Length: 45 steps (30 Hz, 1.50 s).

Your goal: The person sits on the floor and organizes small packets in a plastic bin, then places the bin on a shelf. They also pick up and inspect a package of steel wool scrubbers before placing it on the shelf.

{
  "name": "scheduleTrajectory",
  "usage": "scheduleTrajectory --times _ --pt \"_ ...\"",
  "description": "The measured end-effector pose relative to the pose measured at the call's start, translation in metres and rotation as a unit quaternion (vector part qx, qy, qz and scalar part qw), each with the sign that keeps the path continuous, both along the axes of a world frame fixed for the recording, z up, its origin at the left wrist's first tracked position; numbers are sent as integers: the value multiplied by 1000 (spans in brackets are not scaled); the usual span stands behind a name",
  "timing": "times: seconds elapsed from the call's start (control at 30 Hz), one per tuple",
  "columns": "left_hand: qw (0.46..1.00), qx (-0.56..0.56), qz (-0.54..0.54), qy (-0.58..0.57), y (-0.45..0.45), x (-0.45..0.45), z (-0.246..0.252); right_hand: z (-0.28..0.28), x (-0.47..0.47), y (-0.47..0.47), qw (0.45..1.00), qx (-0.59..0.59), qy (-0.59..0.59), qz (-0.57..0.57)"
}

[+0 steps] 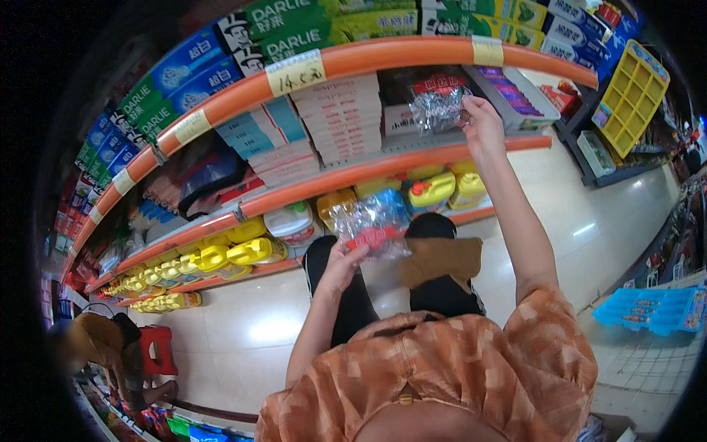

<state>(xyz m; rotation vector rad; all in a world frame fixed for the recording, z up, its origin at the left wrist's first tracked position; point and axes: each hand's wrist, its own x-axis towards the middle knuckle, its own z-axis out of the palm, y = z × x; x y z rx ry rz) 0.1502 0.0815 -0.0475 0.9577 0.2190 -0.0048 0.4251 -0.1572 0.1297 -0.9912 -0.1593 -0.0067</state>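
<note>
My left hand (343, 265) grips a clear plastic pack of steel wool scourers (371, 224) with a red label, held above my knees. Out at the middle shelf, my right hand (481, 122) pinches the edge of a similar scourer pack (436, 105). That pack hangs at the shelf's opening, in front of a dark space and a white box (399, 120). Stacks of white boxes (342, 119) stand to its left. On its right is a white tray (533, 108) of purple packets. A piece of brown cardboard (442, 259) lies across my right thigh.
Toothpaste boxes (290, 27) fill the upper shelf behind an orange rail (381, 52). Yellow jugs (212, 259) line the lowest shelf. A yellow compartment tray (632, 96) leans at the right, near a blue tray (652, 309). At lower left, a person (105, 342) bends beside a red stool (158, 349).
</note>
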Motion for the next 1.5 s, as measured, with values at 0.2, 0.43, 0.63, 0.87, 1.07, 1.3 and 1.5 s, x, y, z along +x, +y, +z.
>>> scheduleTrajectory --times 0.2,0.43,0.63,0.87,1.07,1.3,1.5 --pt "998 -45 -17 35 -18 4 33 -27 -114 -30 999 -29 10 33" --pt "998 -38 19 42 -45 6 73 -49 -160 -35 1000 -10 9 19" --pt "997 -73 4 10 -54 8 82 -62 -170 -37 999 -41 6 30" --pt "997 -68 25 19 -55 9 85 -68 -177 -34 995 -88 -32 19" --pt "997 -75 12 1 -61 9 89 -74 -182 -28 993 -111 -34 3" --pt "996 -87 2 -18 -62 8 89 -78 -186 -24 986 -152 -71 4" --pt "998 -45 15 -33 -67 8 82 -72 -198 -18 971 -213 -107 22"
